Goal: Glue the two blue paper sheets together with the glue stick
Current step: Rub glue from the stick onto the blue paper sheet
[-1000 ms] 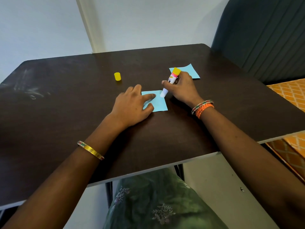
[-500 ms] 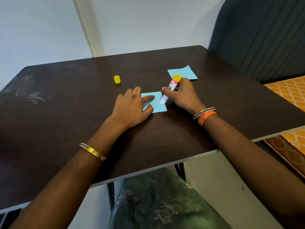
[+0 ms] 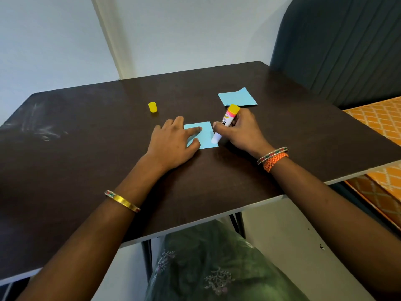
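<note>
Blue near sheet pinned flat by spread left hand against sliding; glue stick gripped by right hand, tip on right edge

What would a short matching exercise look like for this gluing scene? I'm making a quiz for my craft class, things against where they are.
Things:
1. glue stick
2. yellow cap
3. near blue sheet
4. far blue sheet

Places:
A. lying untouched beyond the right hand
B. pressed down by the left hand
C. standing alone on the table
D. gripped in the right hand

Pairs: 1-D, 2-C, 3-B, 4-A
</note>
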